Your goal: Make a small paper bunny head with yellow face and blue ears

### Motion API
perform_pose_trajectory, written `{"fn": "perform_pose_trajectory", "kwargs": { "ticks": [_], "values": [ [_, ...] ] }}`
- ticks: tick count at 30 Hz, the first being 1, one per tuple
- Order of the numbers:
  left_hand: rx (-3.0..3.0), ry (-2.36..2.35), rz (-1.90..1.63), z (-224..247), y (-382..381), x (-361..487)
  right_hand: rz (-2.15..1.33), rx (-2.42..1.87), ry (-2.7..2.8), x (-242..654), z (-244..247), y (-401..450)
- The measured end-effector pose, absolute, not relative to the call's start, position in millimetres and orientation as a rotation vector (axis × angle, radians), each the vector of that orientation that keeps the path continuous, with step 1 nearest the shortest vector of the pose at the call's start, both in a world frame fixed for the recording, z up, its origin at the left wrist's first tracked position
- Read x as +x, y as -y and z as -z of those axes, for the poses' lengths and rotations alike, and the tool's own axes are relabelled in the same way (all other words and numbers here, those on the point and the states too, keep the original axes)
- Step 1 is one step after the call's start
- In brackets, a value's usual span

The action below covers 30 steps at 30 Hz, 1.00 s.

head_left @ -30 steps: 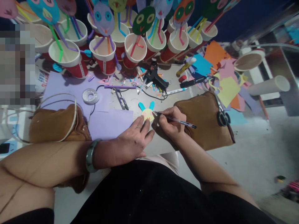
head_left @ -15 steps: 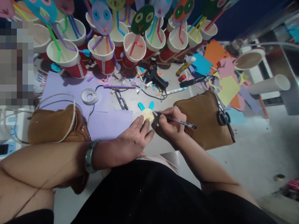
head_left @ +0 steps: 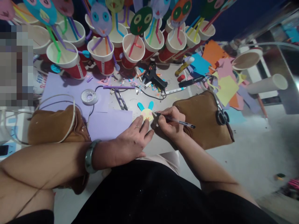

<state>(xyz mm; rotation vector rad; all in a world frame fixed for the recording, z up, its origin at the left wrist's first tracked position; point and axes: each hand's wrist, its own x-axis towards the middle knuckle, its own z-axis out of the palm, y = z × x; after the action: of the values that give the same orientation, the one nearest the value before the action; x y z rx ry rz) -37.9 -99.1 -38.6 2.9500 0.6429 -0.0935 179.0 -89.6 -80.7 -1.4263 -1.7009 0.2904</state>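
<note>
A small yellow paper face (head_left: pixel 147 113) with two blue ears lies on the grey table (head_left: pixel 163 143). My left hand (head_left: pixel 132 140) rests flat beside it, fingers apart, with fingertips on the face's lower left edge. In my right hand (head_left: pixel 172 123) is a black pen (head_left: pixel 178 121), pinched between thumb and fingers, its tip at the right edge of the face. Purple paper (head_left: pixel 109 124) lies left of my left hand. Fine marks under the pen tip are too small to tell.
Red-and-white cups (head_left: pixel 133 51) holding straws with paper faces line the back. A black glue gun (head_left: pixel 155 76), a cutter (head_left: pixel 121 99) and paper scraps lie in front of them. Brown pouches (head_left: pixel 203 119) flank the work area, with scissors (head_left: pixel 221 117) on the right one.
The view has shifted very slightly. Both hands keep nearly the same pose, and the pen tip remains at the face's right edge.
</note>
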Motion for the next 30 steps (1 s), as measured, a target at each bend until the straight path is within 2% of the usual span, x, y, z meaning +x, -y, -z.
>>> {"fn": "perform_pose_trajectory", "kwargs": {
  "ticks": [30],
  "values": [
    [2.898, -0.582, 0.162, 37, 93, -37, -0.156, -1.298, 1.753, 175, 65, 91]
  ]
}}
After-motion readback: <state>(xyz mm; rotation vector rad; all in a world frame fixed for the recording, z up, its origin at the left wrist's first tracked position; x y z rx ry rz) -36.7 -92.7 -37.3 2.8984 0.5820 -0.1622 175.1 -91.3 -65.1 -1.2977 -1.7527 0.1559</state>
